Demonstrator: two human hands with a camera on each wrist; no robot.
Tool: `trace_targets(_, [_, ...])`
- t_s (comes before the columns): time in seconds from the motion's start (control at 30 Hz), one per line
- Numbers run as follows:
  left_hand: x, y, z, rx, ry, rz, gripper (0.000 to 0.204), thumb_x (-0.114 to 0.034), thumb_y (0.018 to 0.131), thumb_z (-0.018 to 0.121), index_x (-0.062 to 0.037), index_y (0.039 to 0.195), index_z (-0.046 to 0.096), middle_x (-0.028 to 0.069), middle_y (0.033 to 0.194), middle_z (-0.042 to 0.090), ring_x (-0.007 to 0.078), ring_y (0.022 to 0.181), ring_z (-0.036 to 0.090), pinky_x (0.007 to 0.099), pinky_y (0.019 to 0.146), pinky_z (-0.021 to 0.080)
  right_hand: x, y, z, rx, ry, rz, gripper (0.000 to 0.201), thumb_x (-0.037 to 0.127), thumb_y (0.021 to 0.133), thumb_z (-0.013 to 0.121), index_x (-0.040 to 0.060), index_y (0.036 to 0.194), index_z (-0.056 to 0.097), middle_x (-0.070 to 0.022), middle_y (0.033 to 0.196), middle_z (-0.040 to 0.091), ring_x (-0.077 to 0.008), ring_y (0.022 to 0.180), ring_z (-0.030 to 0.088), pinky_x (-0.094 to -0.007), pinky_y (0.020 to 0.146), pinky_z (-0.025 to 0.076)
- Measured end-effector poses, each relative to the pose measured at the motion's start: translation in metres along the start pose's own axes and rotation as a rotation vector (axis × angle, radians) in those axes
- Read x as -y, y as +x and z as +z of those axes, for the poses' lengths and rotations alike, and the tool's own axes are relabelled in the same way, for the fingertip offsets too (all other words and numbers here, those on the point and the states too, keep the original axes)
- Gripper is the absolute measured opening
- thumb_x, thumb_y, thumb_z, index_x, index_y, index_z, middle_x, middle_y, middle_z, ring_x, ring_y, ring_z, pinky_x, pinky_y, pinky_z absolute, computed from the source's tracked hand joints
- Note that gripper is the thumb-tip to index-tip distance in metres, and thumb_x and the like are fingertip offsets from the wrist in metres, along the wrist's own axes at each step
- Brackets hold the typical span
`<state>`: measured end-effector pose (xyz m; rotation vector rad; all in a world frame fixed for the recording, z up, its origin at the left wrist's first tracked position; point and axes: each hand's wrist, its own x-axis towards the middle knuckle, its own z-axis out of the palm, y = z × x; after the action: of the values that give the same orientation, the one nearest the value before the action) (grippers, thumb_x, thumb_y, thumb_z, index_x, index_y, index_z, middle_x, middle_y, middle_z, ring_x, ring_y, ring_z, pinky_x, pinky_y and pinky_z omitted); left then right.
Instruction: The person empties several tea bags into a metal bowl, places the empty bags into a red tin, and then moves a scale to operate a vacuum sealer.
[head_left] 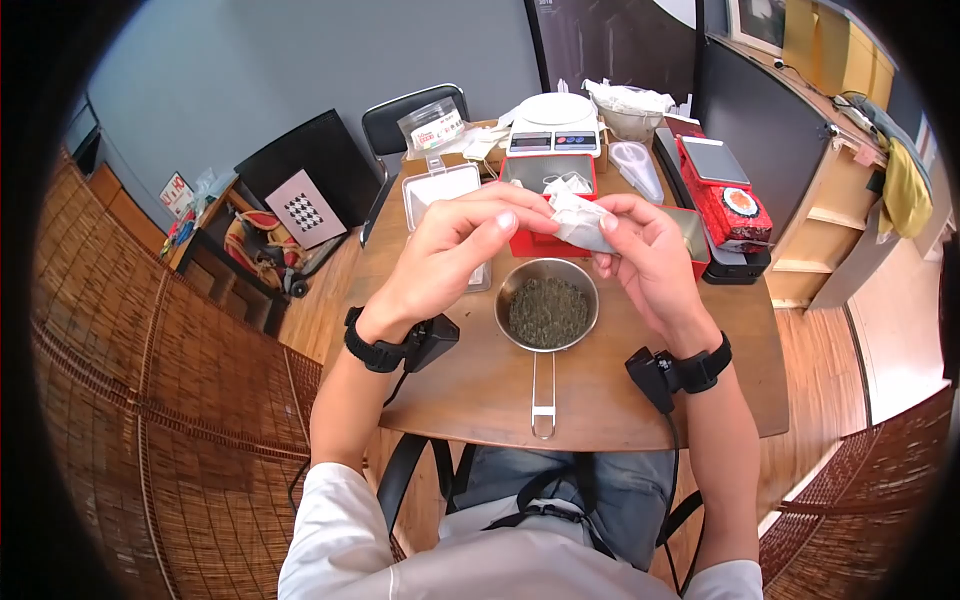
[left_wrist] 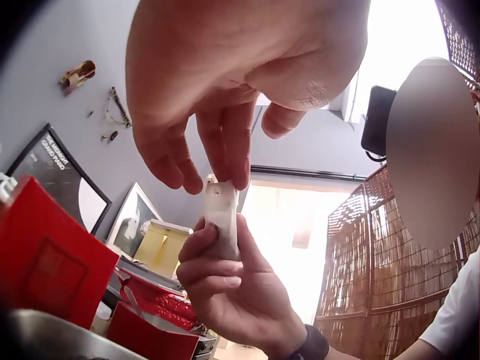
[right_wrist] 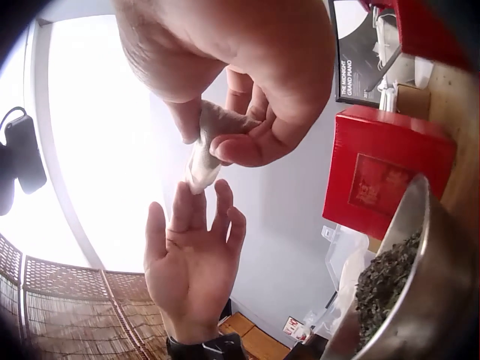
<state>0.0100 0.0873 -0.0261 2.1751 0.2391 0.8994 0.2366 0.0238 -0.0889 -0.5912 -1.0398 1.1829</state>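
The small white pouch (head_left: 580, 222) is held in the air between the two hands, above the table (head_left: 650, 400) and a little beyond the metal pot (head_left: 546, 268). Its one end is inside the grip of the right hand (head_left: 655, 250); the other end comes out from this grip and meets the fingertips of the left hand (head_left: 440, 250).

The right hand is closed on the pouch with a pinch, the thumb on one side and the curled fingers on the other. The left hand is rather opened — its fingers are almost straight and touch the pouch only by the tips, while its thumb stands apart from it.

The right wrist view shows the pinch from near, and also a square emblem on the red box (right_wrist: 390, 171), which the head view does not show. Only the head view shows the whole long handle (head_left: 543, 395) of the pot, pointing to the person, and the white pieces (head_left: 567, 184) inside the red box. Dark dried leaves (head_left: 548, 312) lie in the pot, and farther back stands a white scale (head_left: 555, 112)
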Motion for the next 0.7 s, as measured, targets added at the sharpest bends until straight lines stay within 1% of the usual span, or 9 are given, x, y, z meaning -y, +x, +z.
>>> trace_targets(0.13, [0.022, -0.006, 0.0, -0.067, -0.045, 0.06, 0.033, -0.02, 0.105, 0.048, 0.0037, 0.109, 0.072, 0.0103, 0.115, 0.066, 0.0178, 0.109, 0.06, 0.0325, 0.094, 0.048, 0.001, 0.002, -0.005, -0.052, -0.12, 0.015, 0.02, 0.015, 0.097, 0.068, 0.0007, 0.11, 0.064, -0.0036, 0.088, 0.07, -0.0071, 0.068, 0.058, -0.022, 0.063, 0.048])
trace_targets(0.2, [0.028, -0.009, 0.004, -0.177, -0.232, -0.049, 0.032, -0.017, 0.105, 0.048, 0.0034, 0.107, 0.071, 0.0104, 0.112, 0.068, 0.0169, 0.104, 0.062, 0.032, 0.089, 0.05, 0.004, 0.002, -0.005, -0.067, -0.154, 0.029, 0.018, 0.015, 0.096, 0.069, 0.0002, 0.106, 0.066, -0.0032, 0.087, 0.07, -0.0065, 0.067, 0.057, -0.021, 0.061, 0.047])
trace_targets(0.27, [0.036, -0.011, 0.011, -0.214, -0.248, -0.055, 0.03, -0.016, 0.105, 0.047, 0.0036, 0.104, 0.071, 0.0104, 0.109, 0.068, 0.0161, 0.097, 0.064, 0.0305, 0.084, 0.051, 0.007, 0.002, -0.007, -0.054, -0.4, 0.049, 0.02, 0.015, 0.095, 0.07, -0.002, 0.105, 0.067, -0.0042, 0.088, 0.07, -0.0062, 0.072, 0.06, -0.0215, 0.064, 0.049])
trace_targets(0.3, [0.038, -0.014, 0.015, -0.242, -0.312, -0.079, 0.03, -0.015, 0.105, 0.047, 0.0038, 0.103, 0.07, 0.0101, 0.107, 0.068, 0.016, 0.094, 0.065, 0.0299, 0.082, 0.052, 0.005, 0.002, -0.006, -0.055, -0.402, 0.061, 0.02, 0.015, 0.095, 0.07, -0.002, 0.105, 0.067, -0.0042, 0.088, 0.07, -0.0062, 0.072, 0.06, -0.0215, 0.064, 0.049])
trace_targets(0.33, [0.041, -0.017, 0.018, -0.271, -0.376, -0.103, 0.03, -0.014, 0.105, 0.047, 0.0039, 0.101, 0.07, 0.0099, 0.105, 0.068, 0.0158, 0.092, 0.066, 0.0293, 0.081, 0.052, 0.002, 0.002, -0.004, -0.064, -0.467, -0.012, 0.02, 0.014, 0.094, 0.071, -0.0035, 0.104, 0.068, -0.0049, 0.089, 0.071, -0.0066, 0.076, 0.062, -0.022, 0.066, 0.051])
trace_targets(0.37, [0.043, -0.02, 0.019, -0.277, -0.384, -0.111, 0.03, -0.014, 0.105, 0.047, 0.0039, 0.101, 0.07, 0.0099, 0.105, 0.068, 0.0158, 0.092, 0.066, 0.0293, 0.081, 0.052, 0.0, 0.001, -0.003, -0.073, -0.532, -0.085, 0.021, 0.013, 0.093, 0.072, -0.005, 0.104, 0.068, -0.0056, 0.09, 0.071, -0.007, 0.079, 0.064, -0.0224, 0.069, 0.052])
trace_targets(0.47, [0.049, -0.029, 0.02, -0.257, -0.396, -0.146, 0.03, -0.016, 0.105, 0.046, 0.004, 0.099, 0.069, 0.0099, 0.1, 0.068, 0.0164, 0.088, 0.067, 0.0289, 0.079, 0.053, -0.006, 0.002, -0.007, -0.021, -0.597, -0.1, 0.022, 0.01, 0.091, 0.073, -0.0072, 0.103, 0.068, -0.007, 0.092, 0.072, -0.0081, 0.084, 0.065, -0.0236, 0.073, 0.053])
trace_targets(0.57, [0.052, -0.033, 0.018, -0.231, -0.687, -0.195, 0.031, -0.02, 0.106, 0.046, 0.0033, 0.099, 0.066, 0.0108, 0.095, 0.068, 0.0175, 0.084, 0.067, 0.0296, 0.076, 0.053, -0.006, 0.001, -0.006, 0.004, -0.654, -0.097, 0.021, 0.01, 0.09, 0.074, -0.0062, 0.103, 0.07, -0.0065, 0.092, 0.072, -0.0083, 0.083, 0.066, -0.0234, 0.072, 0.053])
trace_targets(0.7, [0.055, -0.035, 0.021, -0.229, -0.692, -0.218, 0.032, -0.021, 0.107, 0.047, 0.0026, 0.099, 0.066, 0.01, 0.094, 0.068, 0.0161, 0.083, 0.066, 0.0287, 0.075, 0.053, -0.01, 0.0, -0.005, 0.014, -0.756, -0.127, 0.022, 0.01, 0.087, 0.076, -0.0024, 0.105, 0.071, -0.0053, 0.091, 0.072, -0.0061, 0.076, 0.062, -0.0226, 0.066, 0.05])
